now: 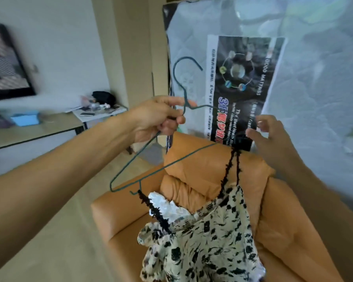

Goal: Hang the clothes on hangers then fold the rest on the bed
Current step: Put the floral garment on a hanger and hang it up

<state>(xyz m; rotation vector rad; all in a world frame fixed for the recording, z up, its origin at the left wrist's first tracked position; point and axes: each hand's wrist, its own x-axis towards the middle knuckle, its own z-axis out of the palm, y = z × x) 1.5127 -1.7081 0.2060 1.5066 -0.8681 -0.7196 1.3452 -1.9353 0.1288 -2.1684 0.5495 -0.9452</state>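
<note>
Table [39, 127]: left edge of the frame, well apart from the work, with small blurred items at its far end.
Left hand [161, 117]: centre of the frame, fingers and thumb curled tight round the neck of the wire hanger, just under its hook, carrying it in the air.
Wire hanger [171, 164]: green and thin. Its long axis slants from a low end at lower left of centre up to a high end at right of centre. The hook points to the top of the frame.
Left strap [151, 206]: black, caught on the small notch hook under the hanger's low end, and taut under the cloth's weight.
Patterned top [202, 245]: cream with black marks, hanging below the hanger in the lower middle of the frame, above the seat of the orange armchair [208, 171].
Right strap [230, 165]: rises to the hanger's high end. That end is lost against a dark label, so whether the strap sits in a notch there cannot be told.
Right hand [273, 139]: right of centre, fingers loosely spread and a little bent, holding nothing. Its fingertips are just beside the top of the right strap and not touching it.
Mattress [314, 78]: plastic-wrapped, upright across the upper right, behind everything.
Deciding relation: the high end of the hanger lies right at the free right hand, while the left hand is taken up at the neck. Any seating of that strap likely falls to the right hand.
</note>
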